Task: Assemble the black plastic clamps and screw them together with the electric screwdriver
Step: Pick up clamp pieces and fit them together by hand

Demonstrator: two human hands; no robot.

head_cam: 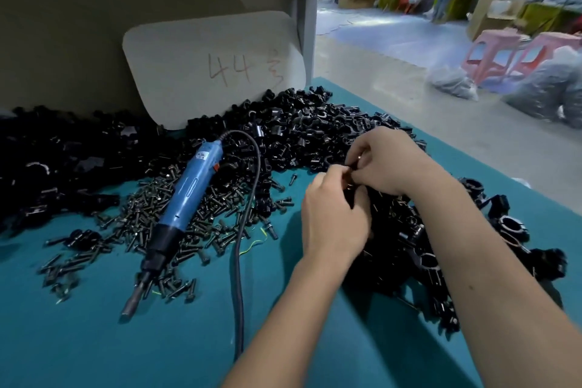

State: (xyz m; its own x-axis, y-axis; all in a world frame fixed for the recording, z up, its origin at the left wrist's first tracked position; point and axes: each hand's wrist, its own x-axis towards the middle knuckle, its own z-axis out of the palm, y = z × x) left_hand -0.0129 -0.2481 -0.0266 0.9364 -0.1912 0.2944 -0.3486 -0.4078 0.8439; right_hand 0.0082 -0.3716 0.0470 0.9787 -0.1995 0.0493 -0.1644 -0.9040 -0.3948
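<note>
Nearest the lens, two bare forearms reaching in over the teal mat (94, 340), meeting at a small black clamp piece (354, 194) held just above the near heap of assembled clamps (419, 249). Left hand (333, 217) curled round the underside of the piece, fingers closed on it; right hand (384, 161) pinching down onto its top, apparently seating a screw or the second half, though too hidden by fingers to tell which. Judged light, rigid and a little slick: moulded plastic, glossy, unlikely to bend or break under finger pressure but easily twisted out of alignment. Best gripped across the flat ears on either side of the half-round saddle, leaving the screw hole clear. Same look throughout the far pile of loose clamp halves (299, 126): black, shiny, curved bands with short lugs. Dark screws (176, 220) scattered just left of the hands, small and prone to rolling. Blue electric screwdriver (185, 201) lying untouched across those screws, bit toward the camera, cord (239, 277) looping past the left wrist. Grey board marked 44 (214, 69) leaning behind the piles.
</note>
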